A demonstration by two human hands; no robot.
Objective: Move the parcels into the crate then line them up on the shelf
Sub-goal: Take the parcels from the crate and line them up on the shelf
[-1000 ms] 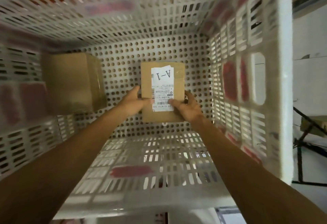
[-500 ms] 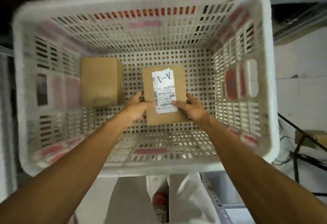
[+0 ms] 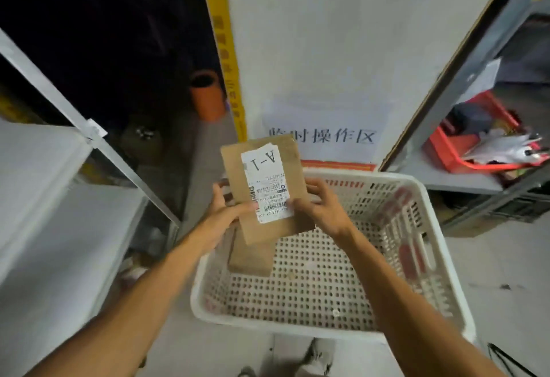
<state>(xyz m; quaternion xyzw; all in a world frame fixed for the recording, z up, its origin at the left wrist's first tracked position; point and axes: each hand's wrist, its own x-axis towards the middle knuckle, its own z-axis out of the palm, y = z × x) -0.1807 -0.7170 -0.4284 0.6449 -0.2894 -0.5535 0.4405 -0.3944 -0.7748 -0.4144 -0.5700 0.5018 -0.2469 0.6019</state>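
Note:
A flat brown parcel (image 3: 285, 165) with a white label marked A-1 is held up above the far left corner of the white perforated crate (image 3: 422, 189). My left hand (image 3: 226, 213) grips its left edge and my right hand (image 3: 318, 207) grips its right edge. A second plain brown parcel (image 3: 253, 257) lies on the crate floor at the left, partly hidden under the held one. The white shelf (image 3: 44, 198) stands to the left of the crate.
A grey metal shelf post (image 3: 98, 135) runs diagonally at the left. An orange tube (image 3: 206, 97) stands in the dark gap behind. On the right, a rack holds a red tray (image 3: 455, 150) with odds and ends. A wall sign (image 3: 321, 135) hangs behind the crate.
Both hands have lifted the A-1 parcel out of the crate and up toward the left. The view has pulled back, so the crate now sits lower and the shelf shows.

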